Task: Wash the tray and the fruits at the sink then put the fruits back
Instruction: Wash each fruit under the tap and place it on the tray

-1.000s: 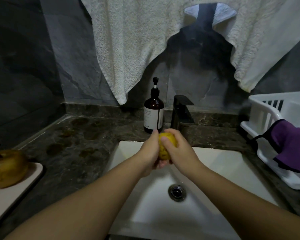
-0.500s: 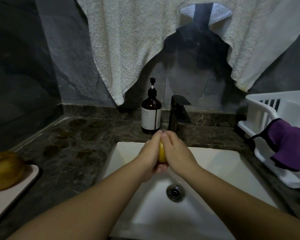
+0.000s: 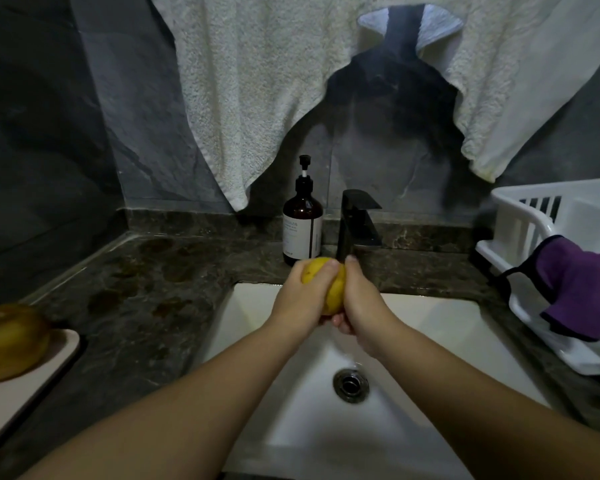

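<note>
- Both hands are out over the white sink [image 3: 430, 341], just in front of the black faucet [image 3: 357, 223], with a yellow fruit [image 3: 329, 289] pressed between them.
- The left hand [image 3: 302, 303] wraps the fruit from its side, fingers curled over the top so the fingertips lie on the yellow skin.
- The right hand [image 3: 364, 306] cups the fruit from the other side, fingers close together and bent round it; the fingertips of one hand show beneath the fruit, though I cannot tell which hand they belong to.
- A thin run of water drops from under the hands toward the metal drain [image 3: 350, 384] in the basin.
- A brown pump bottle [image 3: 302, 223] stands on the dark stone counter [image 3: 146, 292], just beside the faucet on its left.
- Off at the left edge a pale tray [image 3: 25, 386] lies on the counter, well apart from the sink, with a brownish-yellow fruit [image 3: 11, 341] sitting on it.
- On the right side of the sink stands a white plastic rack [image 3: 520, 230], and a purple cloth [image 3: 582, 285] with dark trim hangs over its rim.
- A cream towel [image 3: 257, 81] hangs down the grey wall behind, its lowest corner ending just above and to the left of the pump bottle.
- Both forearms are bare and reach in from the bottom of the view.
</note>
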Demonstrator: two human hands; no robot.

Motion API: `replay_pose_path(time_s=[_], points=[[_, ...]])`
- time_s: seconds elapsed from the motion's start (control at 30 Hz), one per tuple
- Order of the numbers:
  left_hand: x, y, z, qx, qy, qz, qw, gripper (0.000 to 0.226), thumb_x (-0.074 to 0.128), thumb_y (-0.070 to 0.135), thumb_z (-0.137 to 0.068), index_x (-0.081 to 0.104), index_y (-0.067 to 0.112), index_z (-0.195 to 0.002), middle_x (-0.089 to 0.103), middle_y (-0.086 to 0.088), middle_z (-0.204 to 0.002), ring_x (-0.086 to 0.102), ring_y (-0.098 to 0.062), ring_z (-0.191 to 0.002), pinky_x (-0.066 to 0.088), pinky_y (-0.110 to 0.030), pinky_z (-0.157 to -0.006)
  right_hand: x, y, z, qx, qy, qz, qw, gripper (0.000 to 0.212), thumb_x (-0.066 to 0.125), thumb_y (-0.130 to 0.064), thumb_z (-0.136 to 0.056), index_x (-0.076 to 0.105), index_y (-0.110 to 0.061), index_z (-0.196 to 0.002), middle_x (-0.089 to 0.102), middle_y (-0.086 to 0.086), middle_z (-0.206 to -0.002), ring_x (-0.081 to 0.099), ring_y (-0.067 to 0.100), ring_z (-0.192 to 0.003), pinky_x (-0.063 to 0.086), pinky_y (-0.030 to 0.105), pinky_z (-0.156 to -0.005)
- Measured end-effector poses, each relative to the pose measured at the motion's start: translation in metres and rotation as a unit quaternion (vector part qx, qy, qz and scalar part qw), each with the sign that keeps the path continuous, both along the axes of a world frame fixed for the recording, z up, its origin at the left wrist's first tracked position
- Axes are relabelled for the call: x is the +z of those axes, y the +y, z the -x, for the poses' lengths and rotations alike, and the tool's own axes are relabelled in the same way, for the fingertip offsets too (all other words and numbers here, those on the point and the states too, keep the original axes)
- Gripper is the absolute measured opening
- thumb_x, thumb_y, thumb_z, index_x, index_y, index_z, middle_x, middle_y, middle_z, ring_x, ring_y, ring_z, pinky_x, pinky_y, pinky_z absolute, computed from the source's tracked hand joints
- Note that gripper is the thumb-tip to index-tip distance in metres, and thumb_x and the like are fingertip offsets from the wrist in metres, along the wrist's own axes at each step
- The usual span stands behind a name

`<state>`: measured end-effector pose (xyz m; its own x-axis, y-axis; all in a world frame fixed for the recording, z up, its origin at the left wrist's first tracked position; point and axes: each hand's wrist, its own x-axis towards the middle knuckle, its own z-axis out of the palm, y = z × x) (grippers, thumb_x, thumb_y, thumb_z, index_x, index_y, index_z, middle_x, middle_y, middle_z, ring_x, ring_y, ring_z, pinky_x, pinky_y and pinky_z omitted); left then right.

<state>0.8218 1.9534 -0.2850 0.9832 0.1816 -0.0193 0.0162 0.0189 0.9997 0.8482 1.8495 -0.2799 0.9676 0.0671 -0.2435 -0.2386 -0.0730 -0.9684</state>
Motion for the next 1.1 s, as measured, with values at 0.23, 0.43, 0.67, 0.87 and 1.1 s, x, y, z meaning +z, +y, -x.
replay_pose_path(time_s=[0.23, 0.43, 0.67, 0.87, 1.1], points=[[0.005, 0.023, 0.004, -0.047, 0.11, 0.279, 0.953, 0.06, 0.047, 0.06, -0.102, 0.066, 0.012, -0.131, 0.077, -0.02, -0.113, 0.078, -0.031, -0.097, 0.066, -0.038, -0.065, -0.005, -0.022, 0.007, 0.133, -0.193, 0.029, 0.972, 0.033, 0.063, -0.032, -0.1, 0.058, -0.048, -0.129, 0.061, 0.004, -0.121, 0.062, 0.008, -0.084, 0.047, 0.017, -0.054], [0.004, 0.016, 0.004, -0.084, 0.13, 0.254, 0.955, 0.057, 0.046, 0.059, -0.103, 0.069, 0.013, -0.127, 0.078, -0.015, -0.113, 0.078, -0.028, -0.101, 0.063, -0.034, -0.064, -0.007, -0.018, 0.008, 0.081, -0.159, 0.029, 0.984, 0.04, 0.073, -0.042, -0.092, 0.057, -0.042, -0.129, 0.065, -0.004, -0.107, 0.066, 0.007, -0.077, 0.046, 0.016, -0.047], [0.002, 0.014, 0.002, -0.096, 0.139, 0.266, 0.949, 0.056, 0.051, 0.058, -0.102, 0.064, 0.014, -0.134, 0.074, -0.022, -0.12, 0.076, -0.035, -0.102, 0.065, -0.04, -0.072, -0.006, -0.023, 0.006, 0.084, -0.132, 0.044, 0.987, 0.04, 0.065, -0.042, -0.096, 0.055, -0.043, -0.135, 0.062, 0.0, -0.114, 0.061, 0.016, -0.078, 0.047, 0.025, -0.051], [0.003, 0.02, -0.001, -0.084, 0.127, 0.344, 0.927, 0.062, 0.045, 0.06, -0.104, 0.065, 0.008, -0.133, 0.075, -0.022, -0.116, 0.078, -0.033, -0.097, 0.065, -0.041, -0.068, -0.011, -0.02, 0.01, 0.124, -0.288, 0.244, 0.917, 0.064, 0.06, -0.038, -0.099, 0.029, -0.056, -0.152, 0.038, -0.007, -0.142, 0.053, 0.002, -0.11, 0.044, 0.02, -0.09], [0.001, 0.023, -0.001, -0.08, 0.144, 0.361, 0.918, 0.073, 0.039, 0.066, -0.104, 0.057, 0.006, -0.142, 0.071, -0.027, -0.124, 0.073, -0.039, -0.109, 0.065, -0.045, -0.074, -0.009, -0.026, 0.013, 0.155, -0.373, 0.416, 0.815, 0.059, 0.062, -0.043, -0.096, 0.034, -0.049, -0.148, 0.038, -0.01, -0.153, 0.056, 0.004, -0.106, 0.048, 0.029, -0.09]])
